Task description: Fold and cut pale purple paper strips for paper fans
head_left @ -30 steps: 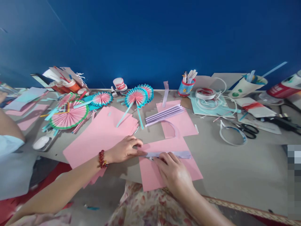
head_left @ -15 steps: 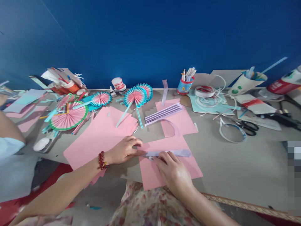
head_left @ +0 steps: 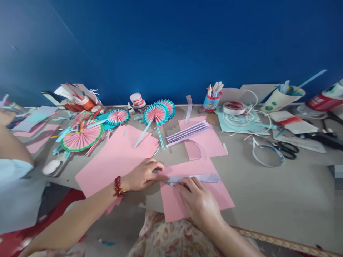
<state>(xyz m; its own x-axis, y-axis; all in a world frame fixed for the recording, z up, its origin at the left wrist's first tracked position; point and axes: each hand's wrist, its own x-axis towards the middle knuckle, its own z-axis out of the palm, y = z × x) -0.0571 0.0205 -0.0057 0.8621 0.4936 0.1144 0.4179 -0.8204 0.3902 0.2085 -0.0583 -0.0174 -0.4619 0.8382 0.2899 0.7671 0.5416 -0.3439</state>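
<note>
Over to the head view: a long, narrow strip of pale lilac paper (head_left: 210,178) lies across a flat pink paper sheet (head_left: 218,198). The left hand (head_left: 143,174) has its fingertips at the strip's left end; pinching or just pressing, I can't tell. The right hand (head_left: 199,197) curls over the middle, its grip hidden. Looks feather-light, limp, quick to crease: best held flat by both ends.
</note>
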